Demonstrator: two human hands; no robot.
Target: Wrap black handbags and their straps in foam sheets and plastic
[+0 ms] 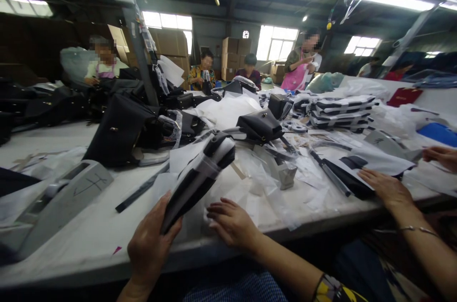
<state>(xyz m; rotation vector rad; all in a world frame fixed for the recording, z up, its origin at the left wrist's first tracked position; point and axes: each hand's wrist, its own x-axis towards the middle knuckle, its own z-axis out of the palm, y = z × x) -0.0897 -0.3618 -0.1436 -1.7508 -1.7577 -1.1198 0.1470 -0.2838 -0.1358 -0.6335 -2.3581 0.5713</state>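
Note:
My left hand (152, 240) grips the lower end of a folded black bag (200, 178) with white wrapping around it. The bundle tilts up to the right over the table's near edge. Beside it on the right is my right hand (232, 223), fingers loosely spread and nothing visible in them; it is apart from the bundle. Clear plastic and white paper scraps (250, 202) lie just beyond. A grey tape dispenser (282, 169) stands past those scraps.
Another grey dispenser (71, 202) is at left, near a large black handbag (114, 131). A second black handbag (260, 126) lies mid-table. Stacked wrapped bundles (342, 112) are at back right. At right, a co-worker's hand (387, 188) touches a black-and-white piece (360, 169). Several people sit or stand beyond.

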